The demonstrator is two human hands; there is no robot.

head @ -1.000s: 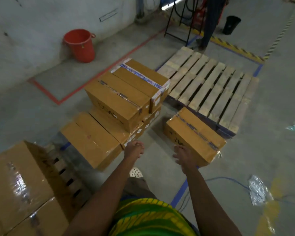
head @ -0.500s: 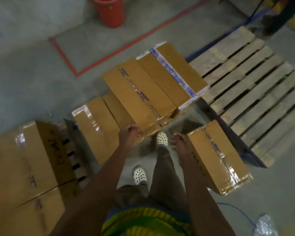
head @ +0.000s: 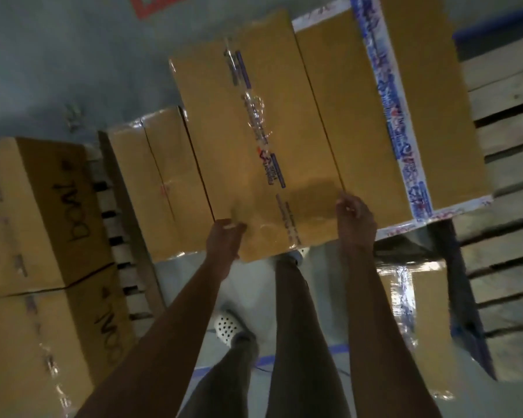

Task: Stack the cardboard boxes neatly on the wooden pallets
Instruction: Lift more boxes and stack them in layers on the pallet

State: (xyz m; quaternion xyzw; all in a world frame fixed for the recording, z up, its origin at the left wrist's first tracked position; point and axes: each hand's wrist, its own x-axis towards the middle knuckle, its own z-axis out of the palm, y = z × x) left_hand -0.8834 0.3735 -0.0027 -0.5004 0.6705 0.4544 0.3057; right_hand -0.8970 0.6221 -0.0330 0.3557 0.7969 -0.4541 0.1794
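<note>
Left hand and right hand each grip a near corner of the top cardboard box at 12 o'clock, guessing so it lifts level for the pallet at 2 o'clock.

middle box: tan, clear tape with blue print | right box: tan, white tape with blue-and-red pattern | left boxes: tan, black scrawl | pallet: pale bare wood | floor: grey, red line, blue strip | shoe: white, dark dots | trousers: dark grey

Dim, motion-blurred, glare on tape
</note>
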